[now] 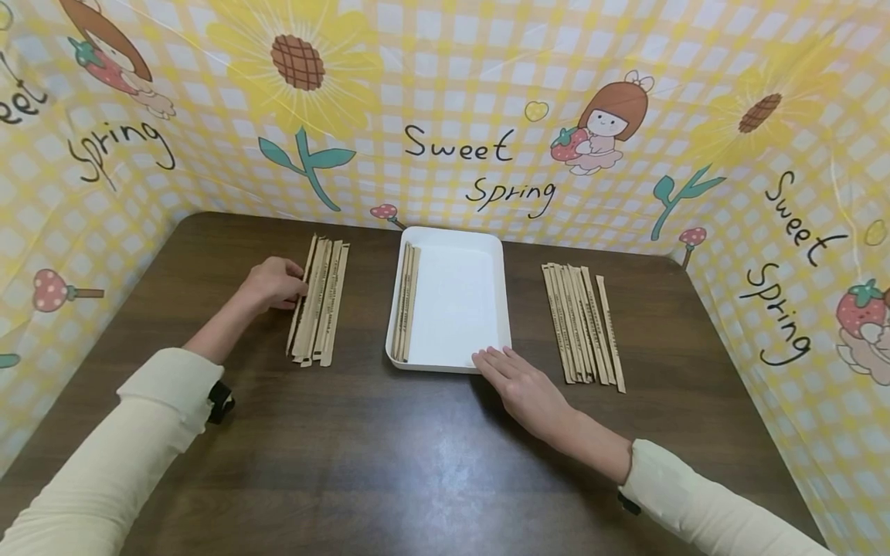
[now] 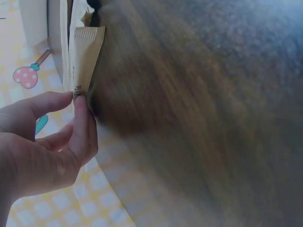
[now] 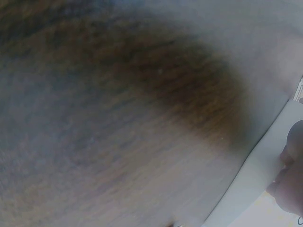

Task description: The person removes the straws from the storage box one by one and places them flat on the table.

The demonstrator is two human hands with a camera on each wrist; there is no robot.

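My left hand [image 1: 276,283] is at the left side of a bundle of slim brown paper-wrapped sticks [image 1: 324,301]. In the left wrist view, thumb and fingertips pinch one paper-wrapped stick [image 2: 87,56] with a crimped end. A shallow white tray [image 1: 459,301] lies mid-table, with a few similar wrapped sticks [image 1: 406,301] along its left wall. My right hand [image 1: 528,392] rests its extended fingers on the tray's near right corner. The right wrist view shows only part of the right hand [image 3: 291,182] beside the tray's pale wall.
Right of the tray lies another group of paper-wrapped sticks [image 1: 573,324], with one stick [image 1: 610,332] slightly apart at its right. All of it is on a dark wooden table [image 1: 389,463]. A yellow checked cloth [image 1: 445,100] with printed drawings stands around the table's back and sides.
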